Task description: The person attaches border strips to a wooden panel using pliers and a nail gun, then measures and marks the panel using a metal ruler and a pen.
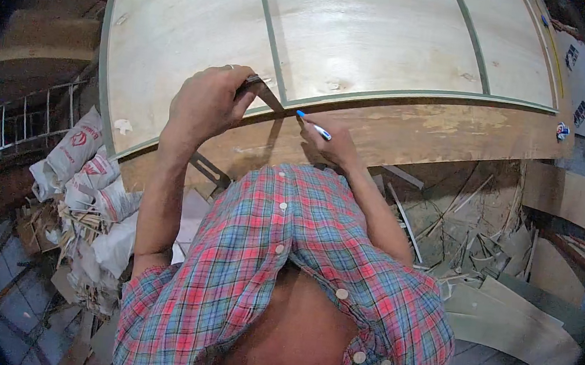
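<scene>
A large pale wooden panel (376, 43), framed and divided by grey-green strips, lies on a brown board (424, 128). My left hand (205, 100) is closed round a flat-bladed tool (267, 98) with a dark handle. Its blade slants down to the panel's near edge, close to where a dividing strip meets the edge strip. Just to the right, my right hand (335, 144) grips a white and blue pen (321, 131). The pen's blue end points up and left, near the blade's tip; whether it touches the board I cannot tell.
White printed sacks (74, 147) and wood offcuts are heaped at the left, by a metal rack (24, 118). Thin strips and scraps (469, 249) litter the floor at the right. A small blue-and-white item (562, 132) sits at the board's right end.
</scene>
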Action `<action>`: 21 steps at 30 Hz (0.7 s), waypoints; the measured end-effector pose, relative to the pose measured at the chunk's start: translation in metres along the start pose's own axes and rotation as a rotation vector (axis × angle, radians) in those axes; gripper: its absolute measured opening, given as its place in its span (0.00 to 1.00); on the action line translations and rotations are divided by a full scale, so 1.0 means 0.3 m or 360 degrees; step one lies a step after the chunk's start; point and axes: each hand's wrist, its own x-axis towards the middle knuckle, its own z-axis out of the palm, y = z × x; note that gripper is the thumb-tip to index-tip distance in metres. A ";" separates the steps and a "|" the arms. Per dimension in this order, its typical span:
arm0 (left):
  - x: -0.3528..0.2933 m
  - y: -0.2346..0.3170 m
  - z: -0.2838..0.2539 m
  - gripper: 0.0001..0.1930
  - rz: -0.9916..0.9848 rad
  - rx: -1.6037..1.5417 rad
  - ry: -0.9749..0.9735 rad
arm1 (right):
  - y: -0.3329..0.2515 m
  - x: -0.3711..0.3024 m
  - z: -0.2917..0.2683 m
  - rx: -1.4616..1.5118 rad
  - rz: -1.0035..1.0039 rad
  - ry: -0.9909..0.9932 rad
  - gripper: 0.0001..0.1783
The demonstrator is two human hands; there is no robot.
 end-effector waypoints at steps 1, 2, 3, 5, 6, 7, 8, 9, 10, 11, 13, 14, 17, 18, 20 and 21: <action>0.002 0.003 -0.001 0.08 -0.0013 0.0017 -0.0019 | -0.001 -0.002 0.011 0.0032 0.0103 -0.0082 0.17; 0.003 0.005 -0.003 0.08 -0.0025 0.0032 -0.0039 | -0.001 -0.004 0.016 0.0003 0.0107 -0.0127 0.16; 0.004 0.008 -0.004 0.08 -0.0025 0.0018 -0.0039 | 0.000 -0.005 0.020 -0.0007 0.0115 -0.0164 0.15; 0.006 0.011 -0.005 0.08 -0.0035 -0.0010 -0.0054 | 0.002 -0.005 0.025 0.0021 0.0080 -0.0189 0.16; 0.006 0.013 -0.006 0.08 -0.0024 -0.0009 -0.0036 | 0.004 -0.004 0.027 0.0059 0.0035 -0.0177 0.16; 0.006 0.013 -0.007 0.08 -0.0022 -0.0004 -0.0030 | 0.006 -0.002 0.029 0.0119 -0.0046 -0.0154 0.17; 0.007 0.013 -0.009 0.08 -0.0021 0.0000 -0.0023 | 0.008 -0.001 0.035 0.0079 -0.0021 -0.0175 0.17; 0.007 0.014 -0.010 0.08 -0.0016 -0.0004 -0.0018 | 0.012 0.000 0.040 0.0060 -0.0033 -0.0185 0.17; 0.008 0.013 -0.011 0.08 -0.0014 -0.0008 -0.0014 | 0.015 0.001 0.047 0.0064 -0.0048 -0.0195 0.17; 0.007 0.012 -0.011 0.09 -0.0003 -0.0010 -0.0001 | 0.019 0.001 0.053 0.0037 -0.0041 -0.0205 0.17; 0.007 0.010 -0.010 0.09 -0.0025 -0.0012 -0.0024 | 0.027 0.000 0.064 0.0050 -0.0041 -0.0210 0.17; 0.007 0.008 -0.008 0.09 -0.0029 -0.0011 -0.0031 | 0.031 -0.001 0.067 0.0024 -0.0040 -0.0217 0.17; 0.006 0.001 -0.005 0.09 -0.0016 -0.0001 -0.0024 | 0.040 -0.006 0.070 0.0046 -0.0047 -0.0201 0.17; 0.006 -0.001 -0.004 0.09 -0.0017 0.0001 -0.0024 | 0.040 -0.008 0.069 0.0071 -0.0040 -0.0195 0.17; 0.005 -0.005 -0.004 0.08 -0.0032 0.0008 -0.0039 | 0.039 -0.010 0.068 0.0077 -0.0062 -0.0175 0.17; 0.005 -0.005 -0.004 0.08 -0.0025 0.0019 -0.0031 | 0.036 -0.010 0.068 0.0058 -0.0090 -0.0159 0.17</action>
